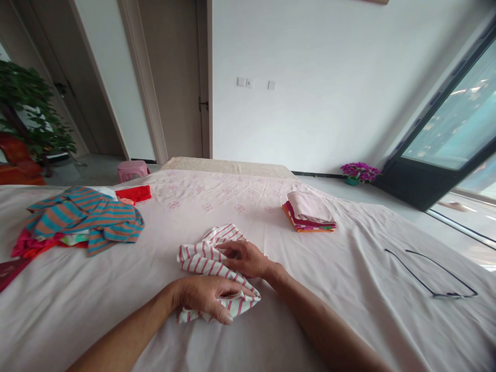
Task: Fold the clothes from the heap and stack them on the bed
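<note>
Item one: a white cloth with red stripes (201, 262), lying rumpled on a pale sheet (287, 330), directly in front of the person and beneath both hands. Its long axis, so far as the folds are letting it show, is running away from the person, from a near edge beside the left wrist to a far end beyond the right fingers.

Item two: the left hand (207, 297), lying across the near part of the cloth, its fingers pointing rightward and its thumb angling toward the person. It is touching the fabric; whether it is gripping a fold cannot be told.

Item three: the right hand (248, 258), coming in from the right and resting on the middle of the cloth, fingers bending leftward. It is standing nearer the far end; the left is standing nearer the close edge. Whether its fingertips are pinching the fabric cannot be told.

Item four: a folded stack (312, 207), sitting beyond and to the right of the hands, a pale pink piece lying uppermost.

Item five: a blue-and-orange striped garment (89, 214), heaping loosely over other clothes at far left.

Item six: spectacles (455, 296), lying well apart at right, arms extending.
</note>
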Motion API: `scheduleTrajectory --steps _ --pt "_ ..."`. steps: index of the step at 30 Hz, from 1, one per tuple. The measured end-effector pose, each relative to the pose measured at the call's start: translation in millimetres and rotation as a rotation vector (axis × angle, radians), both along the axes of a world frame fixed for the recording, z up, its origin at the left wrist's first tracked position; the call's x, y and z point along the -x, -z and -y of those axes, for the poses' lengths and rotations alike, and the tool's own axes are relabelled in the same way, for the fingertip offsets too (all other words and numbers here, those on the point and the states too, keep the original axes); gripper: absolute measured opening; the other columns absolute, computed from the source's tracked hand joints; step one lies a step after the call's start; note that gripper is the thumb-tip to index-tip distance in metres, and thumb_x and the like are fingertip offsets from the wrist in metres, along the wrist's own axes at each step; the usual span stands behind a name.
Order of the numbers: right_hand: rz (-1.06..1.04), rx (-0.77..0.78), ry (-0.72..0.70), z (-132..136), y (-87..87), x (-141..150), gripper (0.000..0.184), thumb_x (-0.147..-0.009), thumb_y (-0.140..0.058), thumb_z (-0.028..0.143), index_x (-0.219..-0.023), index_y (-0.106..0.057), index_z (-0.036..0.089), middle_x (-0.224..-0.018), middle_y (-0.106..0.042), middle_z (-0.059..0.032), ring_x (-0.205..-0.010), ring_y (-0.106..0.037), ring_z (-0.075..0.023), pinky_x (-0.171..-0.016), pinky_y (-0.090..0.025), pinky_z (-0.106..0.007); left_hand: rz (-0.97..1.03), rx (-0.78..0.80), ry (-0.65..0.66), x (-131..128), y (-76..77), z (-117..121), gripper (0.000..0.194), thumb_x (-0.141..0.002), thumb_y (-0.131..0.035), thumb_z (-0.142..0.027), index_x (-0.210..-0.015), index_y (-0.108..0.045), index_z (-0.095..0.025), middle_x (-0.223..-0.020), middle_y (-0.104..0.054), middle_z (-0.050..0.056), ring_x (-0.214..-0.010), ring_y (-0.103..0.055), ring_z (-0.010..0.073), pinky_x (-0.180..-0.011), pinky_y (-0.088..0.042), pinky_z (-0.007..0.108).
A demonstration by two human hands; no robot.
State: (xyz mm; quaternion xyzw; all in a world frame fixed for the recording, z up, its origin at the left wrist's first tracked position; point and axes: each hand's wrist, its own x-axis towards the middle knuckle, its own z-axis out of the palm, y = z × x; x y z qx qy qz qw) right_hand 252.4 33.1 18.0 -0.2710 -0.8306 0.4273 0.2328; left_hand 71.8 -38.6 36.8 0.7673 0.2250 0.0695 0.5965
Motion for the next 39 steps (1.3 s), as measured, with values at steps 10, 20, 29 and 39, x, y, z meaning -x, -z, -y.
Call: scheduleTrajectory --steps 10,20,29,39 --pt "-0.594 0.586 0.256 -14 -5.6 -13 0.03 -0.058 -0.058 0.018 -0.087 -0.064 0.018 -0.063 -0.058 0.0029 -0.046 -0.043 -0.009 -0.046 -0.034 -0.022 0.052 0.102 -0.06 12 -1.8 0 0.068 -0.07 -0.071 -0.04 -0.135 -0.055 -0.028 -0.125 -0.06 0.001 -0.111 -0.054 0.0232 -0.099 -0.039 0.032" --pt "-0.272 0.237 0.518 -27 -5.8 -32 0.023 -0.075 -0.059 0.031 -0.093 -0.065 0.017 -0.053 -0.048 0.0059 -0.047 -0.039 -0.0089 -0.045 -0.028 -0.02 -0.024 0.191 -0.186 19 -0.7 -2 0.05 -0.073 -0.067 -0.03 -0.123 -0.062 -0.025 -0.084 -0.051 -0.003 -0.073 -0.044 0.0107 -0.066 -0.038 0.019" --pt "0.205 -0.374 0.181 -5 -12.0 -7 0.039 -0.071 -0.072 0.027 -0.109 -0.065 0.023 -0.093 -0.066 -0.0028 -0.085 -0.057 -0.0178 -0.075 -0.041 -0.026 -0.094 0.141 -0.193 21 4.9 -2 0.057 -0.068 -0.067 -0.026 -0.124 -0.06 -0.026 -0.087 -0.055 -0.003 -0.073 -0.047 0.0118 -0.062 -0.041 0.019" --pt "-0.574 0.372 0.676 -38 2.9 -34 0.018 -0.077 -0.053 0.035 -0.082 -0.058 0.018 -0.07 -0.06 0.0009 -0.065 -0.052 -0.0161 -0.059 -0.042 -0.025 -0.06 0.152 -0.234 34 17.0 -6 0.084 -0.058 -0.077 -0.028 -0.137 -0.047 -0.027 -0.11 -0.059 -0.001 -0.099 -0.053 0.0195 -0.084 -0.046 0.026"
